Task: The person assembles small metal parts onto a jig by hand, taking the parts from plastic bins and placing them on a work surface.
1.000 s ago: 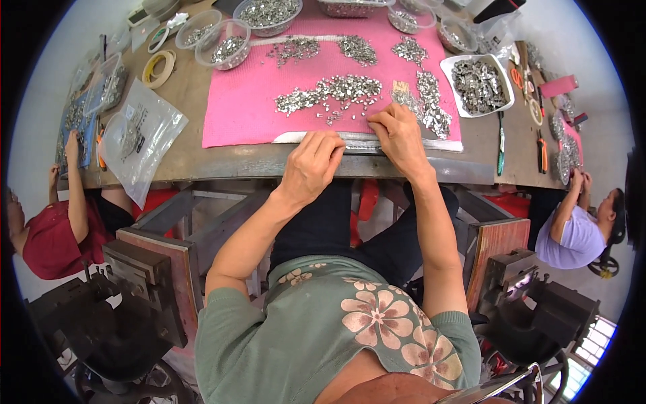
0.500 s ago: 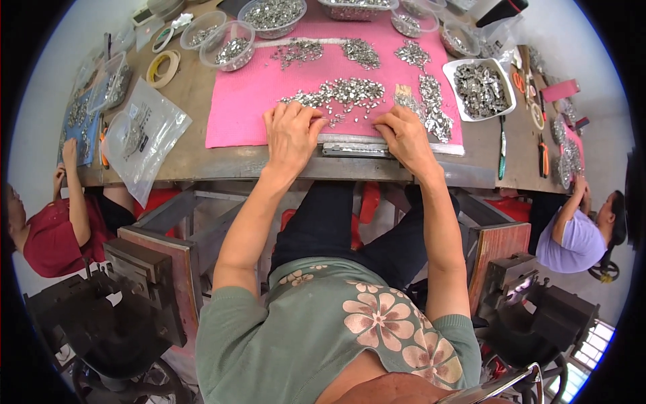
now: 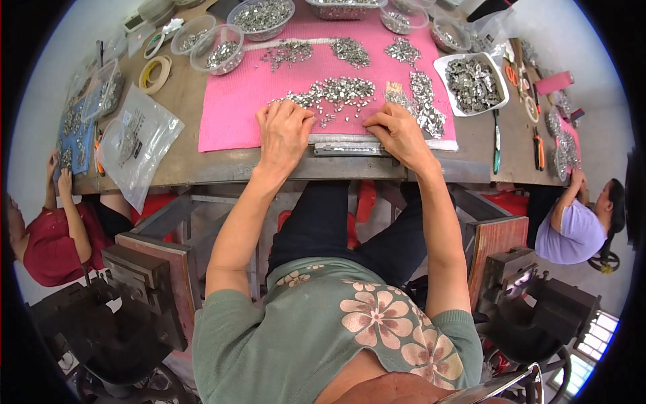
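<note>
A pink ribbed mat (image 3: 232,108) lies on the bench before me, with a loose pile of small silver metal pieces (image 3: 344,89) spread across it. My left hand (image 3: 282,135) rests at the mat's front, thumb and fingertips drawn together by the pile's near left side. On the other side, my right hand (image 3: 402,138) pinches with thumb and forefinger just above the mat's front edge. Anything in either pinch is too small to make out. Between the hands, a narrow dark metal bar (image 3: 351,151) with a silvery strip sits along the bench edge.
A white tray (image 3: 503,94) of metal pieces stands at right, beside green-handled pliers (image 3: 496,145). Clear tubs (image 3: 232,65) line the back. A plastic bag (image 3: 156,128) and tape roll (image 3: 156,74) lie left. Co-workers sit at left (image 3: 57,236) and right (image 3: 572,225).
The whole view has shifted slightly left. Both my hands keep nearly the same places and closed poses over the mat. The left co-worker's hands have changed position.
</note>
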Action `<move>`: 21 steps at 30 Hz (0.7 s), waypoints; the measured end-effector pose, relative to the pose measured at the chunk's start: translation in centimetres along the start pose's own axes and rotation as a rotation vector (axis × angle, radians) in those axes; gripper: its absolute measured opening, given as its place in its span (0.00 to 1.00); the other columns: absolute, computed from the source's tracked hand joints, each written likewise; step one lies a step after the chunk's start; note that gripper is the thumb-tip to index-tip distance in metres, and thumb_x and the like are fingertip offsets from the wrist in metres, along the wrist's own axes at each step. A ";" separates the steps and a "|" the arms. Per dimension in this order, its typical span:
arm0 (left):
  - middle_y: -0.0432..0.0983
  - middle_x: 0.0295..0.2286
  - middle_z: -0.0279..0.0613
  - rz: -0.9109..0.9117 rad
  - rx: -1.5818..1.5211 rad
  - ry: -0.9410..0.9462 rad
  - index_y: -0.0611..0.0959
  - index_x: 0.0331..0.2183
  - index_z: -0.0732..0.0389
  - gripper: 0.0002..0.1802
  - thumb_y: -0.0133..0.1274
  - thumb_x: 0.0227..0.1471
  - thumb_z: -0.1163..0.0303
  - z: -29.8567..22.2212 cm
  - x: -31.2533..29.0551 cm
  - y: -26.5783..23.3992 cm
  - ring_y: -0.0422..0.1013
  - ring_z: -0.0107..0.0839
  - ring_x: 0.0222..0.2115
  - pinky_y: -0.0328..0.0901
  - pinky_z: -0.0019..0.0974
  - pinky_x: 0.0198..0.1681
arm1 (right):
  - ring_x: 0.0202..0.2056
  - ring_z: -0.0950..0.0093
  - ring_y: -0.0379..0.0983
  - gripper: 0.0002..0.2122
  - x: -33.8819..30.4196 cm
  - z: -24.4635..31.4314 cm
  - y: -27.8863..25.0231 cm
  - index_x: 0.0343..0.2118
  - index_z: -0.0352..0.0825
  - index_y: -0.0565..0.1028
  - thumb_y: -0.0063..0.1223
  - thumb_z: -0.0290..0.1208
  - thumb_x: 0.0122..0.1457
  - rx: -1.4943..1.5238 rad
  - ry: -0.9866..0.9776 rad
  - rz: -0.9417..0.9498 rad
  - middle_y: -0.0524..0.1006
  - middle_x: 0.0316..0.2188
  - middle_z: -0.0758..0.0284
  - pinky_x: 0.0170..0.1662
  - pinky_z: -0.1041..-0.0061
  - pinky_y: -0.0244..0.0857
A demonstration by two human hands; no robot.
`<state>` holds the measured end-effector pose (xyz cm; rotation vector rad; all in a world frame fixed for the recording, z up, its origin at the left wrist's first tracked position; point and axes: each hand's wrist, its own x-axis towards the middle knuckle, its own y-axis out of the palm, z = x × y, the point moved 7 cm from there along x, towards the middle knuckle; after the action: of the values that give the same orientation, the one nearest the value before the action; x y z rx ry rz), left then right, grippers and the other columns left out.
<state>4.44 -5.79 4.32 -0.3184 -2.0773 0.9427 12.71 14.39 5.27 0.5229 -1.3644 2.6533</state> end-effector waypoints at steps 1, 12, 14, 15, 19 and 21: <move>0.76 0.29 0.35 0.001 0.001 -0.001 0.86 0.33 0.57 0.07 0.64 0.49 0.71 -0.1 0.0 0.0 0.71 0.35 0.35 0.57 0.41 0.47 | 0.35 0.62 0.72 0.04 0.1 -0.1 0.0 0.34 0.32 0.80 0.60 0.21 0.55 0.001 0.001 0.001 0.74 0.28 0.62 0.39 0.65 0.66; 0.77 0.27 0.42 0.185 -0.630 -0.267 0.82 0.34 0.62 0.04 0.58 0.53 0.76 -2.9 -1.4 -0.3 0.72 0.41 0.31 0.65 0.40 0.40 | 0.32 0.61 0.73 0.04 -0.1 -0.1 -0.2 0.33 0.30 0.78 0.60 0.22 0.56 -0.071 0.008 0.016 0.73 0.28 0.60 0.37 0.65 0.67; 0.77 0.29 0.42 0.218 -0.640 -0.260 0.82 0.34 0.62 0.04 0.58 0.53 0.78 -3.2 -2.0 0.4 0.72 0.41 0.34 0.66 0.40 0.40 | 0.32 0.62 0.74 0.04 -0.4 -0.5 -0.1 0.33 0.29 0.77 0.60 0.22 0.56 -0.038 0.034 0.012 0.74 0.29 0.60 0.36 0.66 0.67; 0.78 0.31 0.42 0.185 -0.606 -0.177 0.82 0.35 0.63 0.05 0.58 0.53 0.78 -3.5 -2.1 0.4 0.72 0.39 0.35 0.66 0.38 0.41 | 0.32 0.62 0.75 0.04 -0.4 -0.7 0.0 0.33 0.29 0.77 0.59 0.22 0.56 -0.005 0.059 0.008 0.75 0.30 0.59 0.34 0.67 0.68; 0.78 0.35 0.42 0.137 -0.579 -0.088 0.82 0.36 0.64 0.06 0.60 0.53 0.78 -4.1 -2.5 0.8 0.73 0.38 0.38 0.67 0.37 0.43 | 0.32 0.63 0.77 0.05 -1.1 2.1 -0.7 0.34 0.27 0.76 0.59 0.21 0.57 0.166 0.125 -0.064 0.77 0.32 0.58 0.33 0.68 0.69; 0.78 0.36 0.43 0.131 -0.568 -0.081 0.82 0.36 0.64 0.06 0.60 0.53 0.78 -4.2 -2.6 0.8 0.74 0.38 0.38 0.68 0.37 0.43 | 0.36 0.63 0.77 0.05 -1.6 3.5 -0.1 0.35 0.28 0.75 0.59 0.20 0.57 0.216 0.127 -0.055 0.78 0.34 0.58 0.36 0.69 0.70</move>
<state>9.21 -4.41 3.83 -0.7255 -2.3952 0.4217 15.13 11.67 6.63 0.3987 -1.0222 2.7517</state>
